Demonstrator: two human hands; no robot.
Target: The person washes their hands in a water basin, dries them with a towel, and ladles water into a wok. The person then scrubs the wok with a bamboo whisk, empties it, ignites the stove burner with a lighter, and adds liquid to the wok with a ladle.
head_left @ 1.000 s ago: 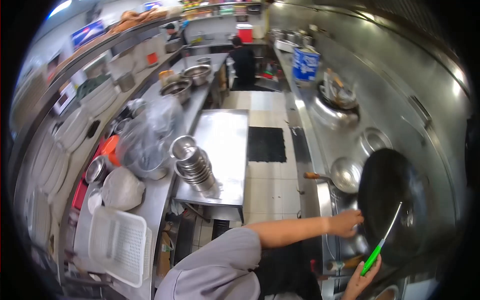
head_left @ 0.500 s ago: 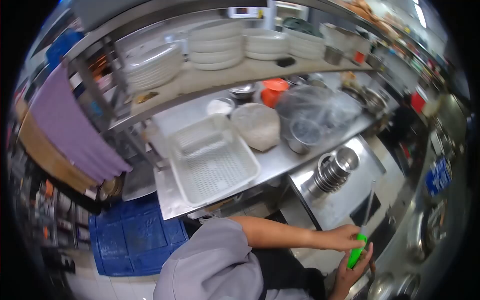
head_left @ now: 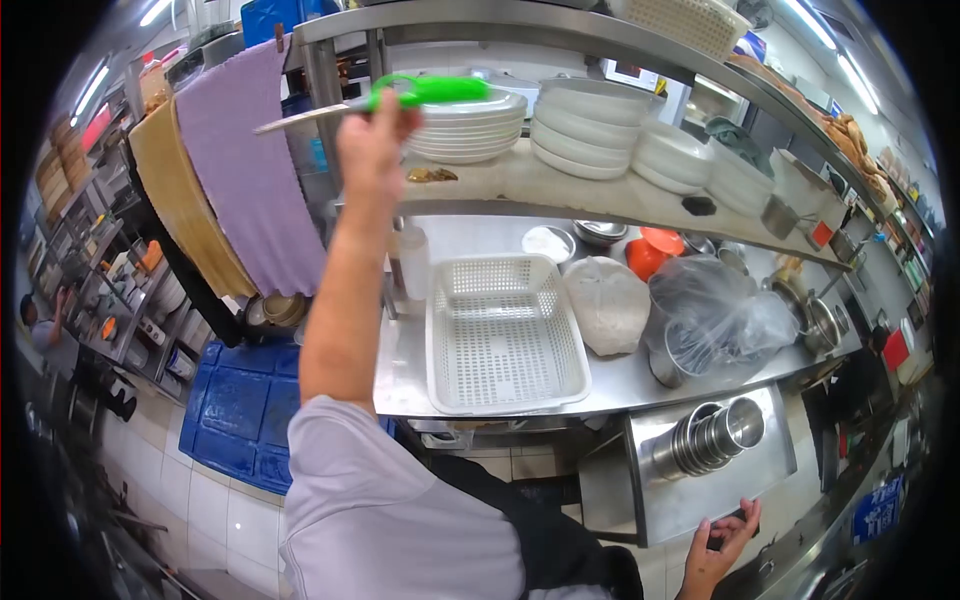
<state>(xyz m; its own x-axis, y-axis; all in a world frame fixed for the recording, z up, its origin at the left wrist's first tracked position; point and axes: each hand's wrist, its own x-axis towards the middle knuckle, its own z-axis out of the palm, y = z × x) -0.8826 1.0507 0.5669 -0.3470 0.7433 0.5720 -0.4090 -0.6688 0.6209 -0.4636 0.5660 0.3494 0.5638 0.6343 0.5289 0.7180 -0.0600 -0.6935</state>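
Observation:
My left hand point(head_left: 372, 145) is raised at the upper left, closed on a green-handled lighter point(head_left: 435, 91) whose metal tube points left. It is in front of the shelf, beside a stack of white plates point(head_left: 465, 130). Low at the right, my right hand point(head_left: 725, 545) has its fingers apart, near the edge of a low steel table point(head_left: 705, 500). Nested steel cups point(head_left: 705, 437) lie on that table. A dark patch shows behind the right fingers; I cannot make out whether it is touched.
A white perforated basket point(head_left: 510, 345) stands on the steel counter point(head_left: 400, 385) beside a bagged white bundle point(head_left: 607, 305) and a clear plastic bag point(head_left: 725, 315). Purple cloth point(head_left: 245, 165) hangs at the left above a blue lid point(head_left: 240, 415). Another person point(head_left: 52, 325) is at far left.
The view has swung left from the wok to the counter and shelf. The green lighter passed from my right hand to my left, which rose to the shelf.

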